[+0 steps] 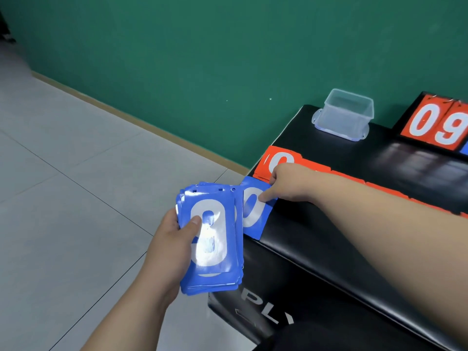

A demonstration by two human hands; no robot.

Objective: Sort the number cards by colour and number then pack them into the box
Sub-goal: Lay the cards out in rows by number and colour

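My left hand (174,247) grips a stack of blue number cards (211,241) off the bench's left end, thumb on the top card's white digit. My right hand (286,183) pinches a single blue 0 card (253,211) lying at the bench's left corner. Just behind it, a pile of red cards (276,158) with a 0 on top starts a row of red cards (379,190) running right along the bench, partly hidden by my right forearm. A clear plastic box (345,114) stands upside down at the bench's far edge.
The black padded bench (342,239) fills the right side. A scoreboard (440,125) showing red 0 and 9 stands at the far right. Grey tiled floor (76,173) lies to the left, and a green wall (202,59) rises behind.
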